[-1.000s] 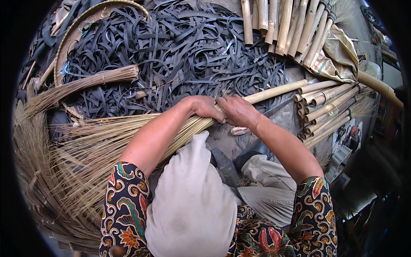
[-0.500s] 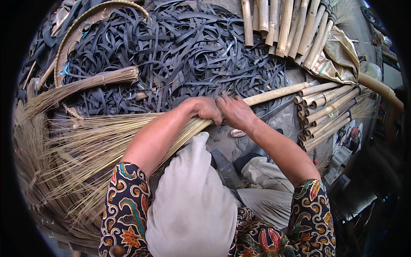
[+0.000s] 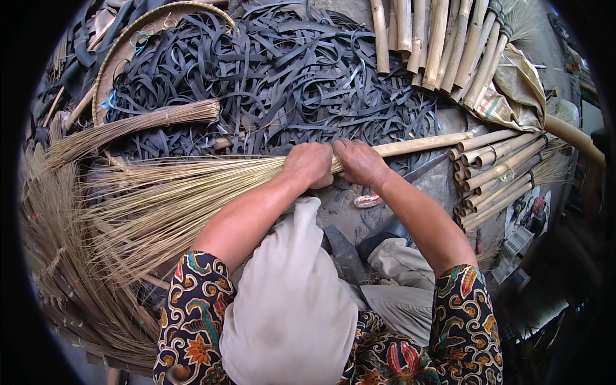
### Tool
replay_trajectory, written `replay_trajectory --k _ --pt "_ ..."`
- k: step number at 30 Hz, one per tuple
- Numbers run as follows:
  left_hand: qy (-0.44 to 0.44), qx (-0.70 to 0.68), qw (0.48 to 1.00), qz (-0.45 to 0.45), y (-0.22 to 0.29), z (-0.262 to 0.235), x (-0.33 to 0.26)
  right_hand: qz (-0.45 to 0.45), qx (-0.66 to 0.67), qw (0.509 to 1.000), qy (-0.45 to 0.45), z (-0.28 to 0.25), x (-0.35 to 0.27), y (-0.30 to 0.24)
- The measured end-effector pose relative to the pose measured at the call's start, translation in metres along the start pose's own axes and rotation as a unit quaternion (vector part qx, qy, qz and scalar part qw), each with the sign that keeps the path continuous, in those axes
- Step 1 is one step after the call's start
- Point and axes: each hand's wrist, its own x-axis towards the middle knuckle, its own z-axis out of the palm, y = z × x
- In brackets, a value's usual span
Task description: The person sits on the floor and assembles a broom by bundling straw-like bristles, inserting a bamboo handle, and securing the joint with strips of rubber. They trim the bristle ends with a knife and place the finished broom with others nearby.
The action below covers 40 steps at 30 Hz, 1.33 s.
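In front of me lies a broom of thin straw-coloured sticks (image 3: 186,199), fanned out to the left, with a bamboo handle (image 3: 423,144) running out to the right. My left hand (image 3: 310,164) is closed round the gathered end of the sticks. Right beside it, my right hand (image 3: 360,162) is closed at the place where the sticks meet the handle. The two hands almost touch, and they hide the joint itself. Whatever binding may be under the fingers cannot be made out. Below the handle, near my right wrist, lies a knife with a red-and-white wrapped grip (image 3: 368,201).
A heap of dark rubber strips (image 3: 289,70) spreads beyond my hands, with a tied stick bundle (image 3: 141,128) on its left. Bamboo-handled brooms are stacked at the far right (image 3: 443,45) and at the right (image 3: 500,167). Loose sticks (image 3: 70,256) pile up at left.
The broom has swung nearer to level, its fanned sticks lifting away from my knee. My left hand has shifted slightly right, its back now turned up. Both hands keep their grip.
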Motion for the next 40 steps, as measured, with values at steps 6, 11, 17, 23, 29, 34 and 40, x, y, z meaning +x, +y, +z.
replay_trajectory --k 6,11,17,23,29,34,40 --pt "-0.031 0.006 0.999 -0.035 0.012 -0.01 -0.001 0.024 -0.023 0.998 -0.046 -0.004 0.001 -0.004" --pt "-0.05 0.006 0.998 -0.033 0.01 -0.016 -0.001 0.063 0.021 0.994 -0.082 -0.043 0.0 0.008" --pt "-0.05 -0.001 0.998 -0.037 0.014 -0.018 -0.003 0.175 0.116 0.975 0.077 -0.08 -0.018 0.047" --pt "-0.028 -0.005 0.999 -0.028 0.011 -0.014 -0.003 0.083 0.149 0.981 0.089 -0.059 -0.033 0.002" --pt "-0.034 -0.002 0.999 -0.033 0.013 -0.015 -0.002 0.117 0.21 0.964 0.11 -0.043 -0.045 -0.001" --pt "-0.032 -0.005 0.999 -0.036 0.013 -0.014 -0.003 0.172 0.243 0.948 0.116 -0.029 -0.043 0.0" --pt "-0.032 -0.001 0.999 -0.044 0.013 -0.013 -0.001 0.232 0.277 0.903 0.235 -0.014 -0.046 -0.021"
